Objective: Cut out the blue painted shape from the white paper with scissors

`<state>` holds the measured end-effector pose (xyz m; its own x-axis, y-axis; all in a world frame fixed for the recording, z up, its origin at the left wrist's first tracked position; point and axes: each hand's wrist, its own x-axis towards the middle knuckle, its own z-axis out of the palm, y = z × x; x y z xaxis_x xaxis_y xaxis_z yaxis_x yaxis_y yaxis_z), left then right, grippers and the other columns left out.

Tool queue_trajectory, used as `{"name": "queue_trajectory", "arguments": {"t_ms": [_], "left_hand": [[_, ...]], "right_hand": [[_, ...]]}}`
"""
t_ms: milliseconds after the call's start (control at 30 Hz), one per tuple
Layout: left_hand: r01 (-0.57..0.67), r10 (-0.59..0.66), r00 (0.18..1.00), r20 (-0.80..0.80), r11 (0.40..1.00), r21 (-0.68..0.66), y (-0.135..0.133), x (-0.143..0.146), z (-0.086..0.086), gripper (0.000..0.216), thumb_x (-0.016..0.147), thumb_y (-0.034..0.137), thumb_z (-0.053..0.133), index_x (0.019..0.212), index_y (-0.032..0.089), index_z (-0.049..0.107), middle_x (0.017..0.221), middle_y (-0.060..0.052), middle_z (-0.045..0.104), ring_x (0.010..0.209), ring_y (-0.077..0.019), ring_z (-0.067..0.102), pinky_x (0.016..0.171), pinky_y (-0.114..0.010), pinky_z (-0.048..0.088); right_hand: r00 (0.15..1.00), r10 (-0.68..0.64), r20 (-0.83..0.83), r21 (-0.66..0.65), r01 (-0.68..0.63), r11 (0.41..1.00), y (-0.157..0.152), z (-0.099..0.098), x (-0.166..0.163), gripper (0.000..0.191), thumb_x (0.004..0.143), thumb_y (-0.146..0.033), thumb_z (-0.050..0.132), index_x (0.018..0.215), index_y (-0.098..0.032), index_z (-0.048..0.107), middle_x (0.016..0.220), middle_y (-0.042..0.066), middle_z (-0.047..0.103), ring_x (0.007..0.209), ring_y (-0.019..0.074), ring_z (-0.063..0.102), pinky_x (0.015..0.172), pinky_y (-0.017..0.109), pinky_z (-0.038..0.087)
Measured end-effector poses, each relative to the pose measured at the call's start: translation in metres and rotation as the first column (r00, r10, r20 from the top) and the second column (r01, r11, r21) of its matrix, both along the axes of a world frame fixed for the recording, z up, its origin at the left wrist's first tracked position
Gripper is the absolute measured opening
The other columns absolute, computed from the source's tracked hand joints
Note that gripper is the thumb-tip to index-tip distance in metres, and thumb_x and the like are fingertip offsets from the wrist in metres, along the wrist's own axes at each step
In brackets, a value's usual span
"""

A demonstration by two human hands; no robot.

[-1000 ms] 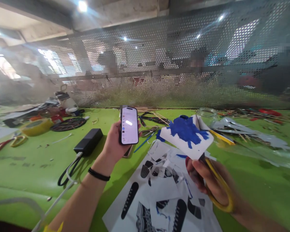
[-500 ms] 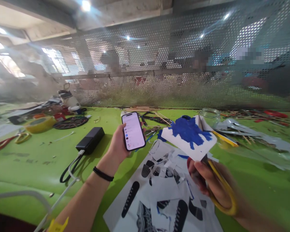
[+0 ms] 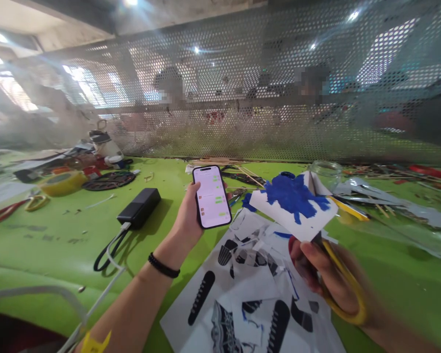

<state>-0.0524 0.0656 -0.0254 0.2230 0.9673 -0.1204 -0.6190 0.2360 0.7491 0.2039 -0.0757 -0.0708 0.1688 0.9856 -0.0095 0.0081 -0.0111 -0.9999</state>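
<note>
My left hand (image 3: 188, 215) is closed around a smartphone (image 3: 212, 197), its lit screen facing me with what looks like a chat of green bubbles. In my right hand (image 3: 325, 272) are yellow-handled scissors (image 3: 353, 299) together with a white piece of paper (image 3: 262, 206) that carries a large blue painted patch (image 3: 292, 196). The scissors' blades are mostly hidden by the paper and my fingers. Below both hands lies a printed sheet (image 3: 183, 314) with black-and-white shoe parts, and loose cut scraps (image 3: 253, 279) rest on it.
A black power bank (image 3: 139, 208) with a white cable stands left of my forearm. Farther left are yellow tape (image 3: 64, 183) and red-and-yellow scissors (image 3: 11, 210). A glass jar (image 3: 326, 174), a yellow cutter (image 3: 349, 208) and grey scraps lie at right. A perforated screen (image 3: 220, 113) borders the table's back.
The phone screen has switched from a list to a chat-like page. Both hands and what they hold appear slightly farther right in view.
</note>
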Motion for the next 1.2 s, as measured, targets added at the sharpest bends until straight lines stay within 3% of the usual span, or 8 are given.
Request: {"name": "queue_trajectory", "arguments": {"t_ms": [333, 567, 700, 833, 933, 1033, 1133, 1200], "left_hand": [[-0.007, 0.008, 0.999, -0.034, 1.0, 0.029, -0.003, 0.002, 0.003, 0.062, 0.121, 0.055, 0.043, 0.159, 0.012, 0.065, 0.117, -0.017, 0.088, 0.091, -0.0309, 0.088, 0.081, -0.042, 0.07], [-0.026, 0.026, 0.997, -0.069, 1.0, -0.01, 0.0, -0.002, 0.009, 0.062, 0.121, 0.06, 0.038, 0.153, 0.016, 0.069, 0.111, -0.014, 0.089, 0.089, -0.0296, 0.087, 0.079, -0.043, 0.071], [-0.027, 0.021, 0.989, -0.147, 0.999, -0.04, 0.005, -0.013, 0.018, 0.065, 0.12, 0.063, 0.037, 0.147, 0.014, 0.071, 0.104, -0.015, 0.088, 0.086, -0.0293, 0.086, 0.078, -0.043, 0.072], [-0.071, 0.059, 0.95, -0.307, 0.997, -0.028, 0.01, -0.027, 0.029, 0.067, 0.12, 0.063, 0.034, 0.129, 0.012, 0.077, 0.092, -0.014, 0.085, 0.078, -0.0265, 0.083, 0.073, -0.037, 0.071], [-0.128, 0.122, 0.877, -0.465, 0.992, 0.02, 0.013, -0.038, 0.033, 0.067, 0.12, 0.064, 0.036, 0.12, 0.011, 0.079, 0.088, -0.014, 0.084, 0.071, -0.0252, 0.079, 0.067, -0.034, 0.069], [-0.2, 0.216, 0.746, -0.63, 0.975, 0.097, 0.015, -0.05, 0.032, 0.064, 0.118, 0.067, 0.044, 0.128, 0.012, 0.077, 0.094, -0.015, 0.083, 0.069, -0.0234, 0.077, 0.061, -0.032, 0.065], [-0.267, 0.312, 0.563, -0.766, 0.945, 0.189, 0.02, -0.065, 0.029, 0.051, 0.116, 0.059, 0.06, 0.145, 0.017, 0.069, 0.116, -0.012, 0.082, 0.085, -0.0231, 0.08, 0.074, -0.037, 0.069], [-0.283, 0.333, 0.428, -0.84, 0.932, 0.226, 0.025, -0.079, 0.027, 0.044, 0.113, 0.048, 0.071, 0.146, 0.019, 0.069, 0.133, -0.012, 0.077, 0.105, -0.0261, 0.08, 0.089, -0.046, 0.07]], "right_hand": [[1.0, 0.004, -0.017, 0.025, -0.003, 1.0, 0.001, -0.002, 0.0, 0.055, 0.096, -0.073, 0.084, 0.073, -0.024, 0.074, 0.049, 0.0, 0.062, 0.041, 0.0126, 0.05, 0.042, 0.026, 0.033], [0.999, 0.03, -0.015, 0.015, -0.029, 0.999, 0.004, -0.007, 0.006, 0.056, 0.094, -0.076, 0.084, 0.075, -0.024, 0.076, 0.05, 0.0, 0.062, 0.04, 0.0128, 0.05, 0.041, 0.027, 0.034], [1.0, 0.015, -0.014, 0.003, -0.015, 1.0, 0.002, -0.005, 0.005, 0.055, 0.095, -0.076, 0.083, 0.075, -0.025, 0.075, 0.051, -0.001, 0.063, 0.041, 0.0121, 0.05, 0.042, 0.026, 0.034], [1.0, 0.004, -0.013, -0.013, -0.004, 1.0, 0.0, -0.003, 0.002, 0.057, 0.094, -0.077, 0.084, 0.076, -0.024, 0.075, 0.051, -0.001, 0.064, 0.042, 0.0108, 0.051, 0.043, 0.023, 0.036], [1.0, 0.013, -0.001, -0.028, -0.013, 1.0, 0.001, -0.005, 0.003, 0.057, 0.093, -0.078, 0.084, 0.076, -0.023, 0.075, 0.051, -0.001, 0.064, 0.041, 0.0117, 0.051, 0.043, 0.023, 0.038], [0.999, 0.022, 0.029, -0.035, -0.021, 0.999, 0.002, -0.005, 0.004, 0.061, 0.088, -0.082, 0.085, 0.074, -0.023, 0.075, 0.05, -0.001, 0.064, 0.04, 0.0124, 0.053, 0.041, 0.023, 0.04], [0.999, 0.021, 0.047, -0.024, -0.02, 1.0, 0.001, -0.003, 0.003, 0.064, 0.088, -0.085, 0.083, 0.075, -0.023, 0.073, 0.051, -0.002, 0.064, 0.041, 0.0106, 0.053, 0.043, 0.021, 0.041], [0.998, 0.021, 0.051, -0.02, -0.02, 1.0, 0.001, -0.002, 0.002, 0.065, 0.089, -0.086, 0.081, 0.076, -0.023, 0.072, 0.053, -0.003, 0.065, 0.043, 0.0097, 0.052, 0.045, 0.02, 0.041]]}}
